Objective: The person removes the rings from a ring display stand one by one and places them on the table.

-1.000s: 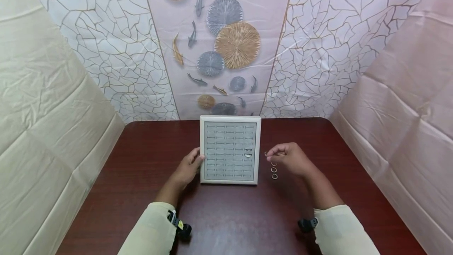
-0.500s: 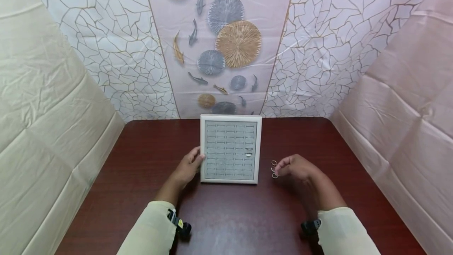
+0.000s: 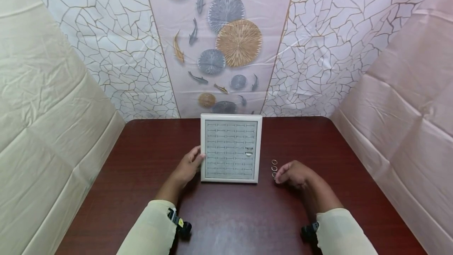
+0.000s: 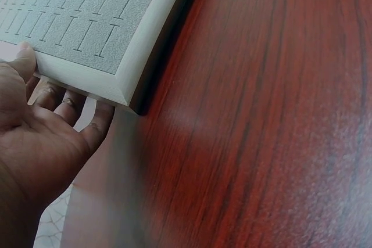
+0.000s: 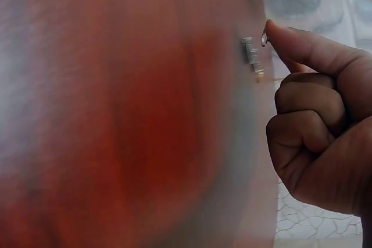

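Note:
A white-framed ring display board (image 3: 231, 168) with a grey slotted pad leans upright in the middle of the table. Two slots near its right side hold rings (image 3: 249, 151). My left hand (image 3: 187, 167) grips the left edge, thumb on the front and fingers behind, as the left wrist view also shows. To the right of the board, my right hand (image 3: 295, 174) pinches a small silver ring (image 5: 264, 40) between thumb and index finger, the other fingers curled in. Several loose rings (image 3: 274, 168) lie in a short row beside those fingertips, the nearest partly overlapped by them.
The dark red wooden table (image 3: 226, 215) has a glossy top. Behind it hangs a patterned cloth (image 3: 311, 70), and pale fabric walls (image 3: 396, 89) slope in at both sides. Small cameras (image 3: 185, 229) are strapped to both wrists.
My right hand has moved from beyond the row of loose rings toward me, down to its near end. The left hand keeps its grip on the board, which stays in place.

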Demonstrator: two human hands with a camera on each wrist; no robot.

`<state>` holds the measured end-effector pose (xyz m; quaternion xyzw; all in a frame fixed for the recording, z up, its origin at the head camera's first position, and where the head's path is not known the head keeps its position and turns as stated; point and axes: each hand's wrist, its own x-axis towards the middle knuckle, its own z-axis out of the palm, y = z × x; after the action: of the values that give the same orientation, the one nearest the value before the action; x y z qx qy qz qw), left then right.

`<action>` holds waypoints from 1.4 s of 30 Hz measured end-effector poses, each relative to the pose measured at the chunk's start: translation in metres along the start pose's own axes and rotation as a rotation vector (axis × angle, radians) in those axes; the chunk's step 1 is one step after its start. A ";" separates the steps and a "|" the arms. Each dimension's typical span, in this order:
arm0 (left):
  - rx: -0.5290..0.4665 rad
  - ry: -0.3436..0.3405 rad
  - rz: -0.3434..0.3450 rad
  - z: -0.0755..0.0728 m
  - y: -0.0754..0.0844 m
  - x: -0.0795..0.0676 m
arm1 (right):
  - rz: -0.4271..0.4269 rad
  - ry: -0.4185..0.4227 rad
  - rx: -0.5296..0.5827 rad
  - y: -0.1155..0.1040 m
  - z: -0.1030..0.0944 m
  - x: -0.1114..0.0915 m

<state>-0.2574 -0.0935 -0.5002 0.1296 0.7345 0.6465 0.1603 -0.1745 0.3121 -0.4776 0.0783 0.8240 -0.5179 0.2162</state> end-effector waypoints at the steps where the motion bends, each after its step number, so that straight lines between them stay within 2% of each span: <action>1: 0.001 -0.001 0.001 0.000 0.000 0.000 | 0.002 0.003 0.007 0.002 0.001 0.000; 20: 0.021 0.013 -0.004 -0.001 0.000 0.000 | 0.063 0.078 0.003 0.010 0.009 0.001; 31: 0.015 0.028 -0.013 0.000 0.000 -0.002 | 0.051 0.068 -0.007 0.011 0.006 0.001; 35: 0.013 0.024 -0.010 0.000 0.000 -0.001 | 0.017 0.091 0.024 0.009 0.005 0.002; 39: 0.015 0.018 -0.005 0.001 0.000 -0.001 | -0.069 0.153 0.050 0.004 0.006 0.004; 42: 0.010 0.017 -0.005 0.002 0.001 -0.001 | -0.155 0.190 0.025 -0.001 0.007 0.005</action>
<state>-0.2562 -0.0923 -0.4998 0.1229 0.7395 0.6434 0.1550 -0.1775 0.3052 -0.4813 0.0660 0.8380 -0.5333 0.0954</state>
